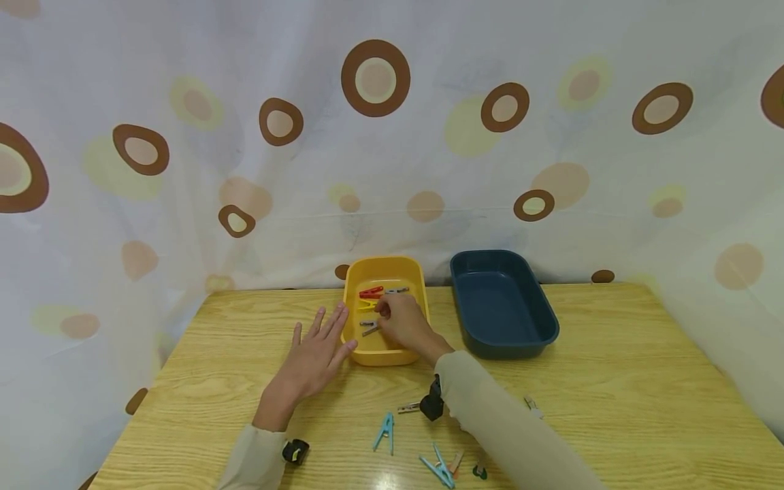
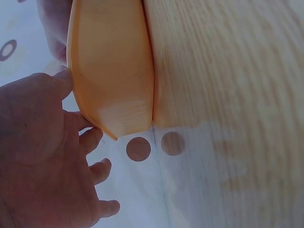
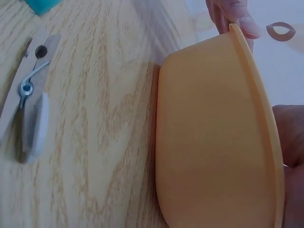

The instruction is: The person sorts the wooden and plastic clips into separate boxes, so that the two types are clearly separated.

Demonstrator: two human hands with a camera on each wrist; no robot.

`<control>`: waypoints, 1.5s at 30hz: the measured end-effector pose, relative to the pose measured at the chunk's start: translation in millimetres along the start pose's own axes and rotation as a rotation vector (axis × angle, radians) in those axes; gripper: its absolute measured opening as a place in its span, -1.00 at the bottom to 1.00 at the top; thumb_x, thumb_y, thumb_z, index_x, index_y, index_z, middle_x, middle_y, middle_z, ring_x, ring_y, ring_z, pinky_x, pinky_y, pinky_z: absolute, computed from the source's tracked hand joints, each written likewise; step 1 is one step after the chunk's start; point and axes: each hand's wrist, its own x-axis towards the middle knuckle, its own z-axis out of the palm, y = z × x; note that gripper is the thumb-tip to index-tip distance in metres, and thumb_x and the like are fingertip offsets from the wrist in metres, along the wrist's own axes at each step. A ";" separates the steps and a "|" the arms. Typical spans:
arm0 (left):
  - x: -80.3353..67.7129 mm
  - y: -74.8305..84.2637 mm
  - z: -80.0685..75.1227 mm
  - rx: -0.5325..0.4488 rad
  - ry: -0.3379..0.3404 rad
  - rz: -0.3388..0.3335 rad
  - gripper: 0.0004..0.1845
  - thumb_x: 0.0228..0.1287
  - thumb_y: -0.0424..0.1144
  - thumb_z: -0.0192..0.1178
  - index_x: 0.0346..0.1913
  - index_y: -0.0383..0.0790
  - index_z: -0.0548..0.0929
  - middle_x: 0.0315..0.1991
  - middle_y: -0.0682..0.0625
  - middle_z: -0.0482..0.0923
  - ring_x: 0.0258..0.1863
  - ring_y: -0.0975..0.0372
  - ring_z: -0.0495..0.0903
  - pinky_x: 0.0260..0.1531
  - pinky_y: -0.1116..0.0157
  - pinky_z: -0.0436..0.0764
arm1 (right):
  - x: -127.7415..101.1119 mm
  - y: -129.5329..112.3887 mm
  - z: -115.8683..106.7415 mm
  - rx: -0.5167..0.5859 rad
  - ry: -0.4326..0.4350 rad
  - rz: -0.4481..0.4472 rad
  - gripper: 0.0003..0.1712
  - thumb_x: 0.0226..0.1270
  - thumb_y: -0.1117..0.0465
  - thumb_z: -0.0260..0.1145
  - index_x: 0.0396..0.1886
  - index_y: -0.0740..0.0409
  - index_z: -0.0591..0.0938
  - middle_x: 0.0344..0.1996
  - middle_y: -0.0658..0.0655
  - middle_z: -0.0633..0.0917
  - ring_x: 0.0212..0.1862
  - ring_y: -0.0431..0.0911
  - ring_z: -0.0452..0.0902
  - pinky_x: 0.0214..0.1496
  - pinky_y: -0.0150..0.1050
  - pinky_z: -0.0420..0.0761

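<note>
In the head view my left hand (image 1: pixel 314 359) lies with fingers spread at the left rim of a yellow tub (image 1: pixel 384 358), thumb near its front corner. The left wrist view shows that thumb and forefinger against the rim. My right hand (image 1: pixel 405 321) reaches into the tub, fingers bent downward; whether they pinch something is hidden. Beside those fingertips lies a yellow clothespin (image 1: pixel 366 305). Red clothespins (image 1: pixel 371 292) and a grey clothespin (image 1: pixel 398 290) lie farther back, with another grey clothespin (image 1: pixel 370 329) nearer the front.
A dark blue tub (image 1: pixel 499 348) stands right of the yellow one. On the wooden table in front lie light blue clothespins (image 1: pixel 384 433), a metal-looking clip (image 1: pixel 408 407), and small wooden clips (image 1: pixel 456 463). A wooden clothespin (image 3: pixel 29 90) with a white piece appears in the right wrist view.
</note>
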 end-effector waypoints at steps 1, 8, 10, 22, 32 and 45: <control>-0.1 0.2 0.3 0.000 0.000 0.001 -0.25 0.67 0.19 -0.25 0.67 -0.15 -0.06 0.66 0.00 -0.20 0.63 -0.09 -0.19 0.44 -0.37 -0.21 | -0.7 -0.2 -1.6 0.014 0.002 0.000 -0.83 0.26 0.43 0.45 -0.16 0.30 0.72 -0.28 0.12 0.71 -0.22 -0.06 0.62 -0.08 -0.16 0.68; -0.5 1.1 -1.2 -0.009 -0.005 0.009 -0.25 0.67 0.19 -0.25 0.67 -0.15 -0.07 0.67 -0.01 -0.19 0.63 -0.06 -0.22 0.43 -0.38 -0.21 | -8.7 -0.1 -14.2 0.091 0.024 -0.042 -0.82 0.28 0.42 0.43 -0.12 0.33 0.71 -0.24 0.14 0.72 -0.19 -0.04 0.64 -0.04 -0.13 0.69; -0.6 1.0 -2.2 -0.006 -0.008 0.009 -0.25 0.67 0.18 -0.25 0.67 -0.15 -0.07 0.67 -0.02 -0.19 0.63 -0.07 -0.22 0.43 -0.38 -0.20 | -12.3 -0.4 -18.1 0.103 0.029 -0.066 -0.81 0.29 0.42 0.43 -0.11 0.32 0.71 -0.23 0.15 0.73 -0.18 -0.03 0.65 -0.03 -0.12 0.69; -0.2 0.5 -0.7 -0.007 0.002 0.005 -0.24 0.67 0.19 -0.24 0.67 -0.15 -0.08 0.67 -0.03 -0.18 0.63 -0.08 -0.21 0.42 -0.39 -0.19 | -41.4 0.0 -37.9 0.149 0.044 -0.178 -0.78 0.30 0.38 0.47 -0.07 0.25 0.70 -0.14 0.23 0.73 -0.18 0.05 0.68 -0.08 -0.01 0.71; 0.4 1.3 -0.7 -0.007 0.000 0.003 -0.24 0.67 0.18 -0.22 0.67 -0.15 -0.08 0.67 -0.05 -0.17 0.63 -0.11 -0.18 0.43 -0.38 -0.19 | -67.3 3.8 -48.3 0.137 0.087 -0.203 -0.77 0.30 0.34 0.49 -0.06 0.23 0.73 -0.17 0.19 0.74 -0.19 0.03 0.67 -0.19 -0.03 0.71; 0.8 -0.1 0.7 -0.022 0.016 0.013 -0.24 0.66 0.18 -0.21 0.67 -0.15 -0.07 0.67 -0.05 -0.17 0.63 -0.09 -0.19 0.42 -0.39 -0.19 | -106.1 9.0 -66.0 0.177 0.129 -0.172 -0.69 0.28 0.33 0.52 0.00 0.13 0.71 -0.17 0.10 0.71 -0.21 -0.11 0.66 -0.22 -0.21 0.68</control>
